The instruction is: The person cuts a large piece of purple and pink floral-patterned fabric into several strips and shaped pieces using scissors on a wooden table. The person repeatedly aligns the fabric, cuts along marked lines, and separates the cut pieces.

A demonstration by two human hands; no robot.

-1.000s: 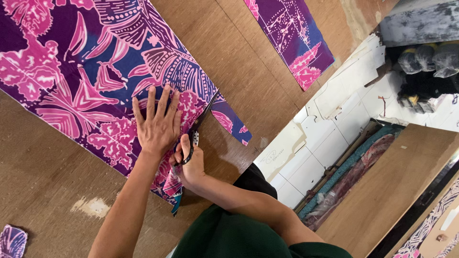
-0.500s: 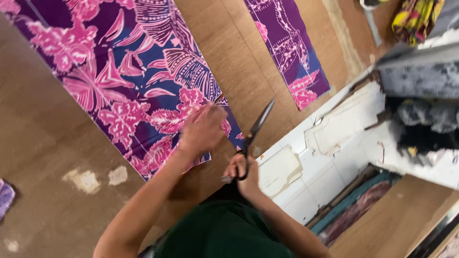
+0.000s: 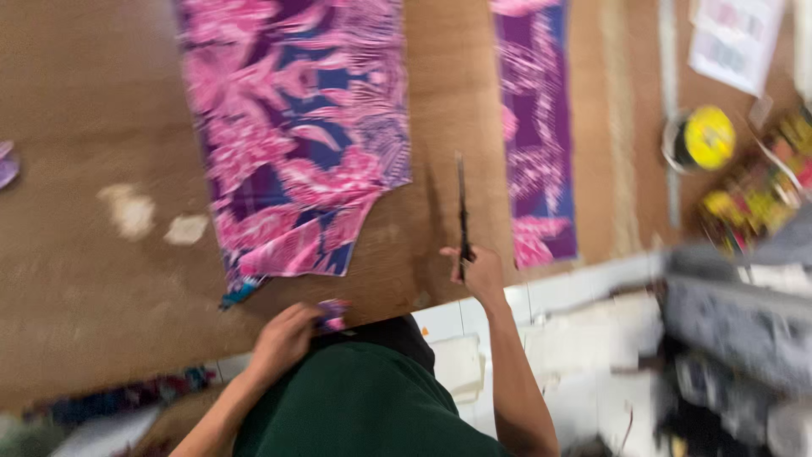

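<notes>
My right hand (image 3: pixel 478 272) grips the handles of a pair of scissors (image 3: pixel 462 211), its blades closed and pointing away from me over the brown board (image 3: pixel 93 279). My left hand (image 3: pixel 283 338) is at the board's near edge, pinched on a small pink and purple fabric scrap (image 3: pixel 332 313). A large pink, purple and blue floral fabric (image 3: pixel 296 135) lies flat on the board ahead of my left hand. A narrower purple and pink fabric strip (image 3: pixel 537 135) lies to the right of the scissors. The picture is blurred by motion.
A yellow and black round thing (image 3: pixel 704 140) and a white paper sheet (image 3: pixel 734 38) lie at the far right. Colourful items (image 3: pixel 761 190) sit beside grey cloth (image 3: pixel 744 313). White floor tiles (image 3: pixel 558 292) show below the board's edge. A purple scrap (image 3: pixel 7 165) lies at far left.
My left hand has left the large fabric and come back to the board's edge with a small cut scrap. My right hand has carried the scissors rightward, clear of the fabric. The view swung.
</notes>
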